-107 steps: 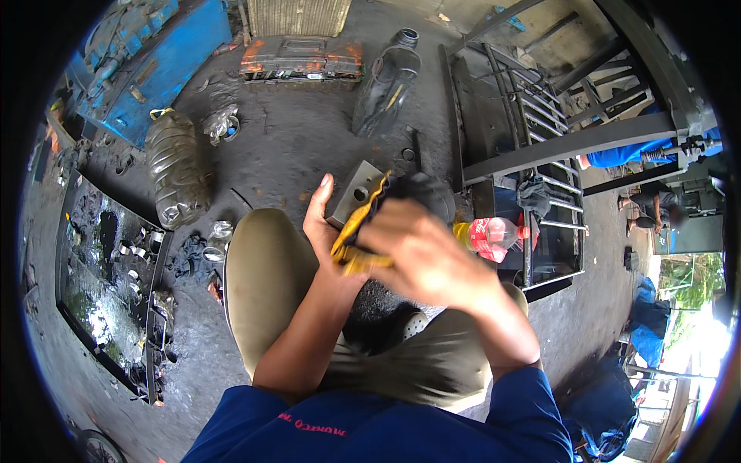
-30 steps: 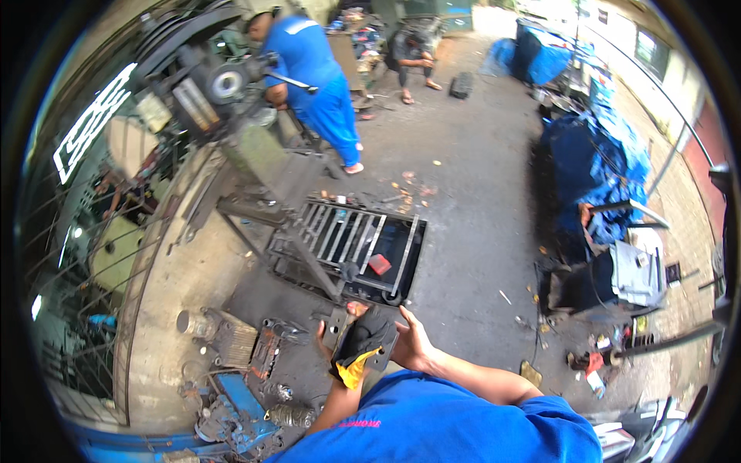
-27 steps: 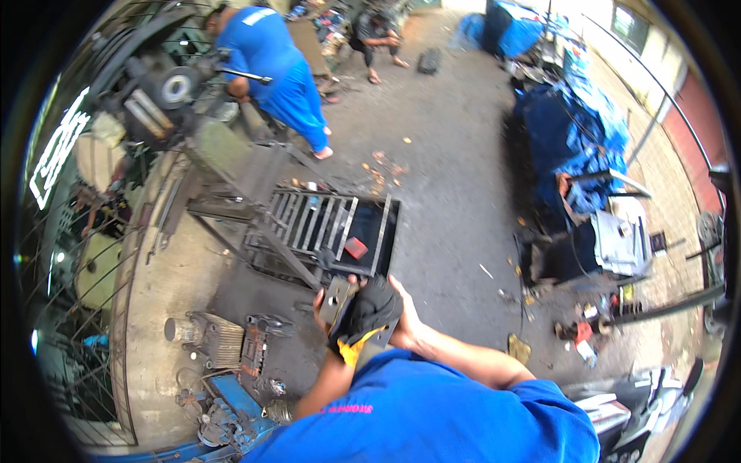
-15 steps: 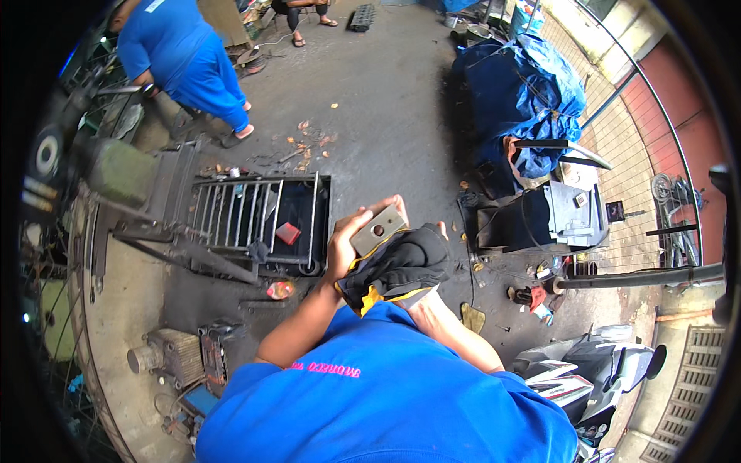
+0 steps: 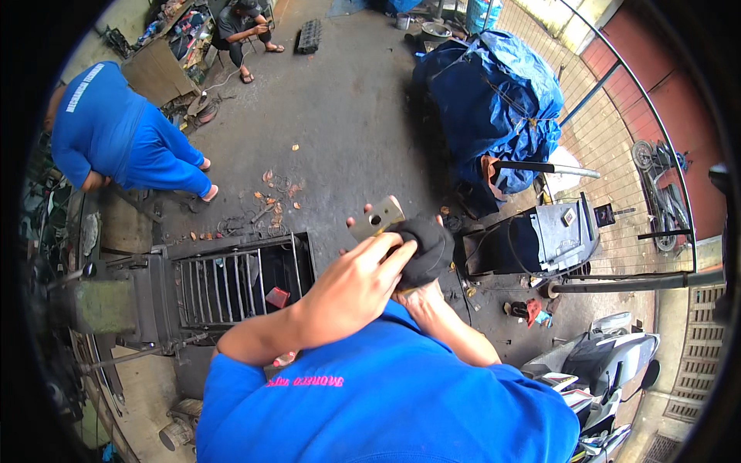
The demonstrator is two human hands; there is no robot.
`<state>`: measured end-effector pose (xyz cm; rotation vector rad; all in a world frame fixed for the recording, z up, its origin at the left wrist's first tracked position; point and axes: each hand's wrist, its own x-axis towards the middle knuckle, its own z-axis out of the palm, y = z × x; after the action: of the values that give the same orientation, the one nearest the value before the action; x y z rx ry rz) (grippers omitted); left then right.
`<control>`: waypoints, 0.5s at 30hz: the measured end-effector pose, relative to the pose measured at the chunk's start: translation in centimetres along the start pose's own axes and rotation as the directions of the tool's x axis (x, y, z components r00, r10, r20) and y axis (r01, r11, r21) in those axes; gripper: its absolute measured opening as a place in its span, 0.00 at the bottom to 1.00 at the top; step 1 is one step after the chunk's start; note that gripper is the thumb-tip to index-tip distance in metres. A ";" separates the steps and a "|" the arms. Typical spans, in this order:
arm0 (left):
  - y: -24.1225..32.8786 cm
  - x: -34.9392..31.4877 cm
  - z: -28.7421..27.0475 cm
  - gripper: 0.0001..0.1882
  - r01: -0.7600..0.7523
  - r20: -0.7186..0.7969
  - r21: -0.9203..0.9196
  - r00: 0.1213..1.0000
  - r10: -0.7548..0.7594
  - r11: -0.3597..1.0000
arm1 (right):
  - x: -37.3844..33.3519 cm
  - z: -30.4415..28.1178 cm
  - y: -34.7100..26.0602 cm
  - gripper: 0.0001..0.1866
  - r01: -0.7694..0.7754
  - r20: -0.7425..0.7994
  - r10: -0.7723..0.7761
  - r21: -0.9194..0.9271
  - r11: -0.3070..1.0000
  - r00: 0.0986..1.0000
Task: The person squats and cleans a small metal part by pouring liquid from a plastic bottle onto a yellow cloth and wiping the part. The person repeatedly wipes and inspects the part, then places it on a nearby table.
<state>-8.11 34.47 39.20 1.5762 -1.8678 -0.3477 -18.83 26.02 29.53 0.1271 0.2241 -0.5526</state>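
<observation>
Centrally, as I see it, a grey metal block [image 5: 388,214], pierced by a round hole, is held up before the person's blue shirt [image 5: 386,386], with a bunched black cloth [image 5: 427,255] against its near edge. The left hand [image 5: 351,278] reaches over from above, its fingers bent down and grasping the cloth. The right hand [image 5: 419,301], largely hidden, supports both from beneath; its fingertips show past the block's far left side, clasping it. Lower left of the hands, on the dark floor, lies a slatted metal frame [image 5: 296,258] with a red piece [image 5: 278,297] inside; dry leaves [image 5: 278,197] are scattered just beyond it. To the right stands a dark bin [image 5: 494,251], and behind this a heap under a blue tarpaulin [image 5: 502,92]. A motorcycle [image 5: 610,359] is parked at lower right. At upper left, well apart, a co-worker in blue [image 5: 147,143] bends forward; farther back, a person in dark clothes [image 5: 241,35] sits.
</observation>
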 end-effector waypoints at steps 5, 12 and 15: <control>-8.4 8.6 3.7 0.22 0.117 -0.093 -0.038 0.988 -0.120 0.992 | 10.4 -0.7 -6.8 0.37 -0.089 0.276 0.070 0.055 0.995 0.959; -16.8 23.8 3.3 0.12 0.300 -0.412 0.014 0.871 -0.267 0.954 | 23.8 2.6 -15.4 0.37 -0.112 -0.120 0.088 -0.209 0.971 0.989; -18.9 27.7 0.8 0.11 0.296 -0.747 -0.001 0.635 -0.198 0.955 | 27.9 4.5 -17.1 0.38 -0.320 -0.068 0.316 -0.068 0.945 0.946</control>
<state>4.43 3.54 36.11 1.7056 -1.0407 0.2913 -4.04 -3.28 26.01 0.1006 0.2732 -0.2175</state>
